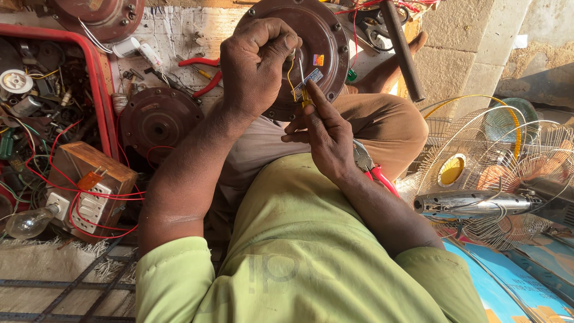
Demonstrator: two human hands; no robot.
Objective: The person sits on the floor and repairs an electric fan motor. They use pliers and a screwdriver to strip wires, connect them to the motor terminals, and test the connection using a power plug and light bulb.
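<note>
A round brown fan motor housing (326, 42) rests on my lap. My left hand (254, 66) is closed on its near edge, pinching a thin yellow wire (291, 75). My right hand (326, 134) holds the lower end of the same wire bundle between thumb and fingers, just below the motor. Red-handled pliers (373, 170) lie on my thigh under my right wrist.
A red tray (98, 84) of parts and wires sits at left, with a wooden switch box (89, 188) and a bulb (27, 221) beside it. Another motor cover (158, 122) lies on the floor. Wire fan guards (484, 155) and a metal bar (403, 51) are at right.
</note>
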